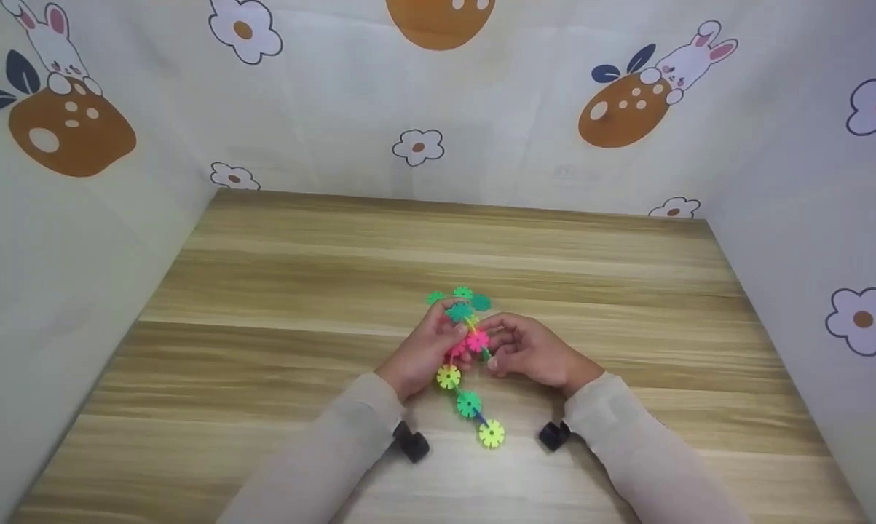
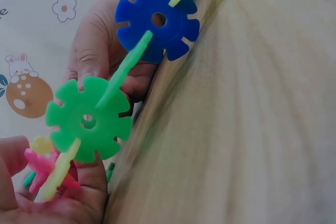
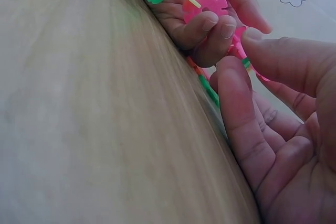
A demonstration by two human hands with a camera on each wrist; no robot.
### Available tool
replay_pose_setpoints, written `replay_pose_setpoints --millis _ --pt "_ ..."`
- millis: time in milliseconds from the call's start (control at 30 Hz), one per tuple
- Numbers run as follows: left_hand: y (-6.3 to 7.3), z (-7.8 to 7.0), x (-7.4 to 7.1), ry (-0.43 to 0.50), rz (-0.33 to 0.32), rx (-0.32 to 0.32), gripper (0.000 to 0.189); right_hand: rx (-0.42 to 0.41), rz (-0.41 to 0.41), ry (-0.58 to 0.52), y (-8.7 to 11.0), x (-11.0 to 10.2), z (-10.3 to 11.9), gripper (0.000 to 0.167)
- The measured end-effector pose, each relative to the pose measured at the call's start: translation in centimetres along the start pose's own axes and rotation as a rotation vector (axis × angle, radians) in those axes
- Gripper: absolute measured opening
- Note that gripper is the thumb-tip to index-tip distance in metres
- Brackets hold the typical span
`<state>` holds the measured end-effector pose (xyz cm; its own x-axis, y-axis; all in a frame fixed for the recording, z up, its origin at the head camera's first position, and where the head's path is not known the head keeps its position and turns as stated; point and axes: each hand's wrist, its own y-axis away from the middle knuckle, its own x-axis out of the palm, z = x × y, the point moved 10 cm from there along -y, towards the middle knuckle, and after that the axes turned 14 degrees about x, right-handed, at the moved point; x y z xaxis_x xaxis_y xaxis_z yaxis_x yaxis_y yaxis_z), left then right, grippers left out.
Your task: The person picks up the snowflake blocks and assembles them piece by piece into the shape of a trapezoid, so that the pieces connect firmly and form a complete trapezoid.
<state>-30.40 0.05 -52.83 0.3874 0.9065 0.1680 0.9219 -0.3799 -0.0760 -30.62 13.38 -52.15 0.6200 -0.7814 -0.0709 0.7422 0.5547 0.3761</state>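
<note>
My left hand (image 1: 424,348) holds a chain of slotted plastic snowflake discs, its fingers curled round a pink disc (image 3: 209,4). From that grip the chain runs toward the front edge through a yellow disc (image 1: 448,376), a green disc (image 1: 469,404) and another yellow disc (image 1: 491,434). In the left wrist view, a blue disc (image 2: 181,27) and a green disc (image 2: 63,114) are joined by edge-on discs. Close beside it, my right hand (image 1: 536,354) pinches part of the chain between thumb and forefinger, by a pink disc (image 1: 478,340). Fingers partly hide the joint.
Beyond the hands, further green discs (image 1: 463,292) and a teal disc (image 1: 481,302) lie over the wood-grain table (image 1: 299,276). A black device (image 1: 412,444) sits at the left wrist, another black device (image 1: 554,435) at the right. Printed cloth walls (image 1: 321,116) enclose the table.
</note>
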Motion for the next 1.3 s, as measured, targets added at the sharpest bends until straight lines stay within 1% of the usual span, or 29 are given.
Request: replay_pose_setpoints --millis 133,267,433,500,600,667,767,900,1000,1067,1133,1233,1300 --pt "0.0 0.0 0.0 0.027 -0.004 0.009 0.046 0.005 0.002 -0.005 0.0 0.0 -0.1 0.058" --pt "0.1 0.1 -0.1 0.044 -0.034 -0.007 0.043 0.001 -0.010 -0.002 0.0 -0.1 -0.1 0.064" --pt "0.1 0.1 -0.3 0.090 -0.074 -0.002 0.044 -0.005 -0.080 -0.032 0.2 -0.8 0.0 0.067" --pt "0.0 0.0 -0.3 0.105 -0.079 0.003 0.044 0.009 -0.108 -0.020 0.2 -1.0 0.1 0.071" --pt "-0.1 0.0 -0.2 0.125 -0.079 0.012 0.044 0.052 -0.120 0.014 0.1 -0.9 0.0 0.079" --pt "-0.1 0.0 -0.2 0.134 -0.080 0.019 0.044 0.079 -0.135 0.043 0.1 -0.8 0.1 0.081" --pt "-0.2 0.1 -0.2 0.138 -0.083 0.021 0.043 0.108 -0.191 0.075 0.0 -1.2 0.0 0.073" --pt "-0.1 0.1 -0.5 0.122 -0.099 0.006 0.041 0.100 -0.316 0.096 0.1 -2.5 0.0 0.055" --pt "0.0 0.1 -0.7 0.117 -0.117 0.003 0.041 0.087 -0.373 0.089 0.2 -3.3 -0.2 0.041" --pt "0.0 0.2 -1.0 0.118 -0.132 0.000 0.041 0.080 -0.382 0.087 0.2 -3.5 -0.3 0.034" --pt "0.0 0.2 -1.1 0.118 -0.144 0.002 0.042 0.073 -0.378 0.105 0.2 -3.5 -0.2 0.034" --pt "0.1 0.2 -1.3 0.104 -0.159 -0.002 0.042 0.085 -0.371 0.178 0.2 -3.3 -0.1 0.038" --pt "0.1 0.2 -1.3 0.093 -0.160 -0.004 0.042 0.102 -0.376 0.261 0.3 -3.1 0.0 0.038"
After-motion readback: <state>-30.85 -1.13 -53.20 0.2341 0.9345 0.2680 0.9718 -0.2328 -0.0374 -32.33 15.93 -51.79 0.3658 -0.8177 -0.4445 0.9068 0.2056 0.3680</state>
